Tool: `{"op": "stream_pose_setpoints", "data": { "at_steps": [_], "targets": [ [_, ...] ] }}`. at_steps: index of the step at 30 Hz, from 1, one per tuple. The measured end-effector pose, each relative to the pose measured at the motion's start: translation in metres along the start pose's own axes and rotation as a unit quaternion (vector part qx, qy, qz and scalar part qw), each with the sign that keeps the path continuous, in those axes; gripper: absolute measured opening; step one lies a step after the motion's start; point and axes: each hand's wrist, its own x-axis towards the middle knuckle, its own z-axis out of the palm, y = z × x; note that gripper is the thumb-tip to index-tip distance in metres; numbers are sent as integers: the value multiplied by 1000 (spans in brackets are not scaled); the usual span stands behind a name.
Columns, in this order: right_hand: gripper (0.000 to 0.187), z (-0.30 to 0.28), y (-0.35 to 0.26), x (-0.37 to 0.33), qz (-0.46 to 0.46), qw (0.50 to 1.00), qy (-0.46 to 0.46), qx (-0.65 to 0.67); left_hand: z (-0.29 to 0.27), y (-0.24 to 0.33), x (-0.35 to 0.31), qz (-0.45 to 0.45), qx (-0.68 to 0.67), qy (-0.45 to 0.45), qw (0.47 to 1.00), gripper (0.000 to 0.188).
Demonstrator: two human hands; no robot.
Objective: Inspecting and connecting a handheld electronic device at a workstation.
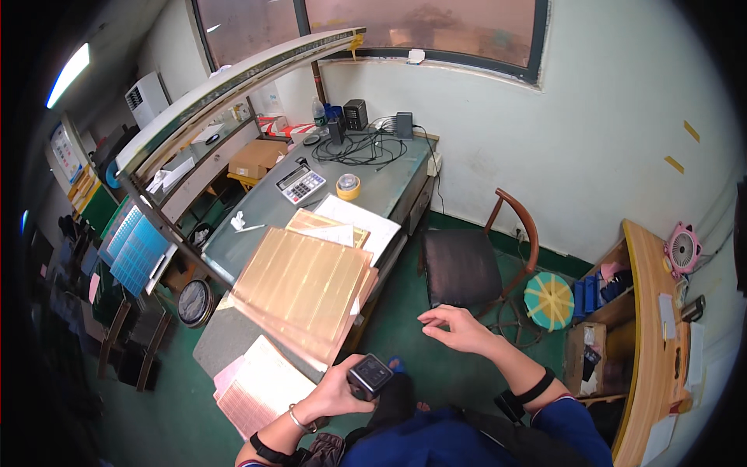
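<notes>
My left hand (336, 391) is closed around a small black box-shaped device (370, 375) with a dark glossy face, held near my lap beside the desk's front edge. My right hand (459, 329) hovers in the air before the black-seated chair (463, 268); its fingers are loosely bent and apart, with nothing between them. Close to my left hand, a stack of large copper-coloured sheets (299, 284) lies on the desk. White and pinkish printed sheets (264, 381) lie nearer to me, next to my left forearm.
On the glass-topped desk (257, 253) are a calculator (301, 184), a yellow tape roll (348, 187), tangled black cables (358, 149) and a cardboard box (255, 159). A round green stool (549, 300) stands right of the chair, beside a wooden cabinet (650, 335) with a pink fan (682, 247).
</notes>
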Motion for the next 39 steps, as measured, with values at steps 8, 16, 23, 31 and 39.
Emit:
{"op": "stream_pose_setpoints", "data": {
  "at_steps": [8, 16, 23, 31, 39],
  "targets": [
    [28, -55, 90, 181, 80, 996, -19, 35, -72, -5, 121, -26, -43, 100, 994, 65],
    [31, -83, 145, 345, 99, 990, 5, 101, -134, -3, 176, -60, 4, 111, 992, 66],
    [39, -135, 253, 533, 86, 979, 184, -30, -140, -48, 189, -145, -328, 238, 903, 46],
    [41, -124, 290, 612, 190, 954, 185, -138, -183, 8, 260, -196, -101, 332, 917, 52],
    [27, -125, 217, 512, 160, 953, 94, 238, -198, -4, 299, -237, -222, 274, 905, 49]
  ]
}}
